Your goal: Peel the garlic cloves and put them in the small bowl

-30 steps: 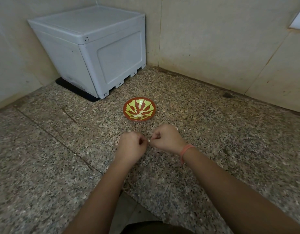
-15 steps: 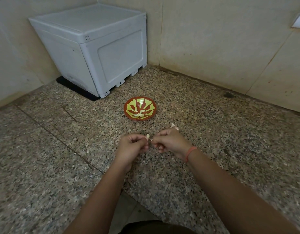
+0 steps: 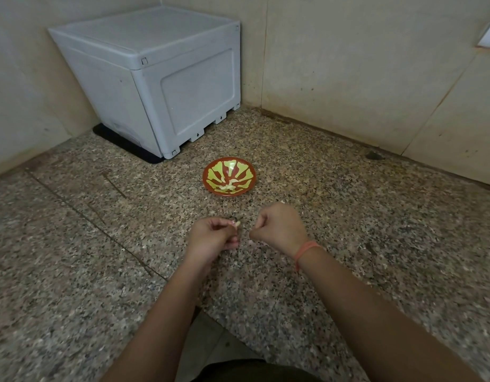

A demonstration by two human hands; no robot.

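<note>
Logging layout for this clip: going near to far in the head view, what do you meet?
left hand pinching a garlic clove → small bowl → grey box → wall

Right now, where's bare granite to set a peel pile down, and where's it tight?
Free: granite right of the bowl, out to the wall; also the wide patch left of the left hand, before the box. Tight: the strip between bowl and hands, where the left hand pinches a clove and a pale bit shows beyond the right hand.
</note>
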